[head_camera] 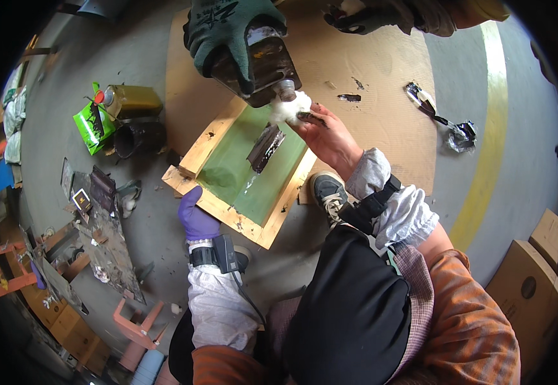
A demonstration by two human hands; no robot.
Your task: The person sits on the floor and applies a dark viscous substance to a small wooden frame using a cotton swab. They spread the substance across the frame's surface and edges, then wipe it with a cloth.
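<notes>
My left hand, in a purple glove, grips the near left corner of a wooden screen-printing frame. The frame holds green mesh, and it is tilted over the cardboard. Across the mesh lies a dark, ink-wet strip. Bare and ink-stained, my right hand holds a wad of white cotton over the frame's far end. Another person's green-gloved hand tips a dark container so that its mouth meets the cotton. Whether liquid is flowing cannot be seen.
A flat cardboard sheet with ink scraps covers the floor. Left are a yellowish can, a dark tub, a green bag and an inky board. Another dark-gloved hand is at top right. Cartons stand right.
</notes>
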